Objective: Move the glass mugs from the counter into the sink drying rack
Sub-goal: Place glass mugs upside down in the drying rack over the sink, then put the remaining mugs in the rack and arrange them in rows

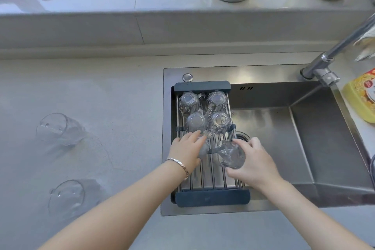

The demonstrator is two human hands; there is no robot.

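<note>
Six glass mugs on the drying rack [211, 197] now: four upturned at the back, my right hand [254, 160] wrapped round a fifth mug [230, 154], my left hand [187, 149] cupped over a sixth [204, 149]. Two mugs [59, 129] wait on the counter [101, 91].

Soft daylight, sink [263, 73] glare (edges warped)
</note>
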